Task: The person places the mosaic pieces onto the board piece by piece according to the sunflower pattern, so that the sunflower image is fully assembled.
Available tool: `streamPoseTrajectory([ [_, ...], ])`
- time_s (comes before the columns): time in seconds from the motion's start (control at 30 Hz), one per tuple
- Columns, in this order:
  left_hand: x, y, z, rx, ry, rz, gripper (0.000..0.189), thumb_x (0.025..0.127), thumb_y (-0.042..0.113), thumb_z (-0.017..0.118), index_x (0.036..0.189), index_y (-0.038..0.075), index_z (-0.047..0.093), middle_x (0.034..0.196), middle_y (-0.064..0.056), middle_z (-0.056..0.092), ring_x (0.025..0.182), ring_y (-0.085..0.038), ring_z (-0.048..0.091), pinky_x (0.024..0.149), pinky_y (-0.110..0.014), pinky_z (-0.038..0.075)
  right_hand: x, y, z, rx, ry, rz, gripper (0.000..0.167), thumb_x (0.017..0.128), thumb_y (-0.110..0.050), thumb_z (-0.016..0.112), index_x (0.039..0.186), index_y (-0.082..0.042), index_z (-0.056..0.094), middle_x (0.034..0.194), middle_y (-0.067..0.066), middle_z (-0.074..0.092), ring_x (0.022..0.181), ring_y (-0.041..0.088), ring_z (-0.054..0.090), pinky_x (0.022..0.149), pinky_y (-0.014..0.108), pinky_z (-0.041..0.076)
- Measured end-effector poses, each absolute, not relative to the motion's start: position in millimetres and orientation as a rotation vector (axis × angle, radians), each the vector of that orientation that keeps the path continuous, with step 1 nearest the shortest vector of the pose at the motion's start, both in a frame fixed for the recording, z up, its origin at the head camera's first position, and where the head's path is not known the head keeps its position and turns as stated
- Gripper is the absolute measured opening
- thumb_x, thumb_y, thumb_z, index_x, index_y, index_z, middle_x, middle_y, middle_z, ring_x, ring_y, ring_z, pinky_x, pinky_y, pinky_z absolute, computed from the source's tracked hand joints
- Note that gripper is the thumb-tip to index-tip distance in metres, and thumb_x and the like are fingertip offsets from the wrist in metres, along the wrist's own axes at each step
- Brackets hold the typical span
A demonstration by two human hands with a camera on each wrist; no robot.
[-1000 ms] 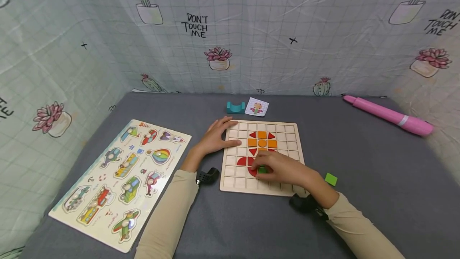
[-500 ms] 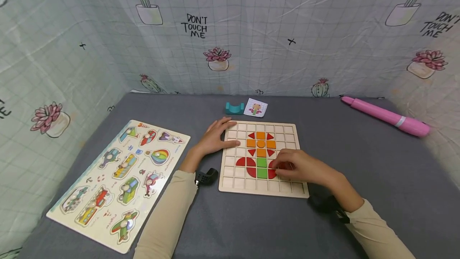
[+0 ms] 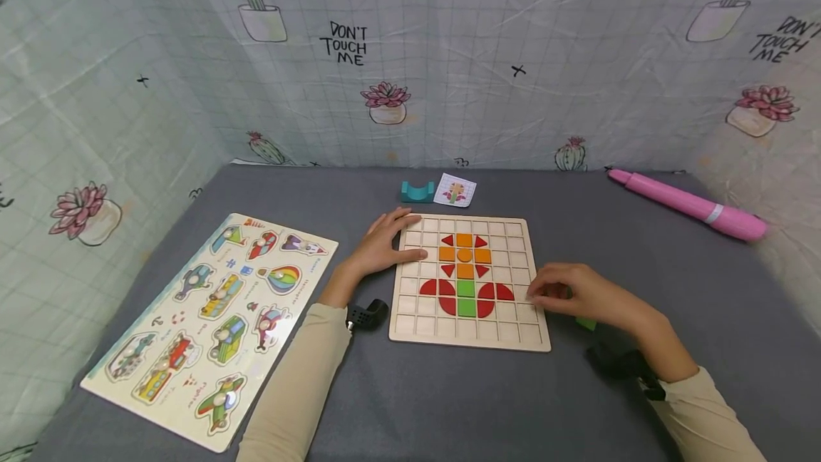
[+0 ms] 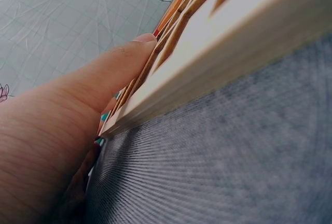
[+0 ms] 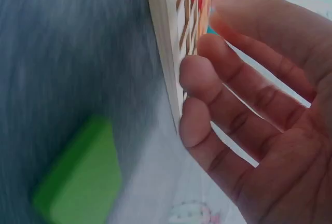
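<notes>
A wooden grid board (image 3: pixel 417 326) lies on the grey table with flat pieces set in its cells. Orange squares (image 3: pixel 465 271) and red triangles surround an orange circle (image 3: pixel 465 255); below are two green squares (image 3: pixel 466 307) flanked by rounded red pieces (image 3: pixel 485 308). My left hand (image 3: pixel 380 247) rests on the board's left side, thumb over the grid, fingers extended along the upper left edge. At the right edge, my right hand (image 3: pixel 580 292) hovers with loosely bent fingers and nothing between them. A loose green block (image 5: pixel 85 177) lies beneath it on the table, partly hidden in the head view.
A picture puzzle board (image 3: pixel 212 326) with vehicles lies at the left. Behind the grid board stand a teal holder (image 3: pixel 417 193) and a small pattern card (image 3: pixel 455 190). A thick pink pen (image 3: pixel 689 204) lies at the back right, near the printed cloth wall (image 3: pixel 449 55).
My right hand has moved right, from the green squares past the red pieces to the board's right edge, uncovering the lower pattern. My left hand stays in place.
</notes>
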State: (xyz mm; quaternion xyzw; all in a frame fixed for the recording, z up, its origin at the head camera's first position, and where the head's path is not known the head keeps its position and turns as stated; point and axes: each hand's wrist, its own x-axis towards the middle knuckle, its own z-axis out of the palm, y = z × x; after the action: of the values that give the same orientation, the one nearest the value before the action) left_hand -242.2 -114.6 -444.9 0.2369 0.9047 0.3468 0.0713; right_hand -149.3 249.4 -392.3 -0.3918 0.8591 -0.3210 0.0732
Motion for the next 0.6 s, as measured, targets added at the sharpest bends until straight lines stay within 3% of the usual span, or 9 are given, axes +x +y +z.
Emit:
streamPoseTrajectory([
  [0.27, -242.3, -114.6, -441.6, 0.723, 2.723, 1.041, 0.073, 0.087, 0.036, 0.074, 0.149, 0.013, 0.042, 0.159, -0.01, 0.027, 0.15, -0.03, 0.012, 0.12, -0.051, 0.002, -150.3, 276.2, -391.9, -1.135, 2.597, -0.926, 0.012, 0.086, -0.009, 0.075, 0.096, -0.009, 0.071, 0.089, -0.001, 0.06, 0.068, -0.001, 0.052, 0.055, 0.023, 0.049],
  [0.5, -239.9, -113.5, -441.6, 0.717, 2.709, 1.024, 0.074, 0.087, 0.037, 0.073, 0.149, 0.013, 0.041, 0.159, -0.01, 0.025, 0.15, -0.03, 0.011, 0.12, -0.052, 0.002, -147.0, 294.1, -393.5, -1.039, 2.524, -0.886, 0.043, 0.075, -0.016, 0.085, 0.109, -0.001, 0.063, 0.086, -0.002, 0.047, 0.066, 0.006, 0.046, 0.055, 0.023, 0.042],
  [0.6, -239.8, -113.8, -441.1, 0.713, 2.714, 1.035, 0.073, 0.087, 0.036, 0.073, 0.149, 0.013, 0.041, 0.159, -0.011, 0.026, 0.15, -0.03, 0.012, 0.12, -0.051, 0.002, -148.8, 297.2, -392.2, -0.951, 2.484, -0.876, 0.048, 0.075, -0.015, 0.085, 0.112, 0.002, 0.06, 0.085, -0.002, 0.047, 0.066, 0.007, 0.046, 0.056, 0.024, 0.043],
])
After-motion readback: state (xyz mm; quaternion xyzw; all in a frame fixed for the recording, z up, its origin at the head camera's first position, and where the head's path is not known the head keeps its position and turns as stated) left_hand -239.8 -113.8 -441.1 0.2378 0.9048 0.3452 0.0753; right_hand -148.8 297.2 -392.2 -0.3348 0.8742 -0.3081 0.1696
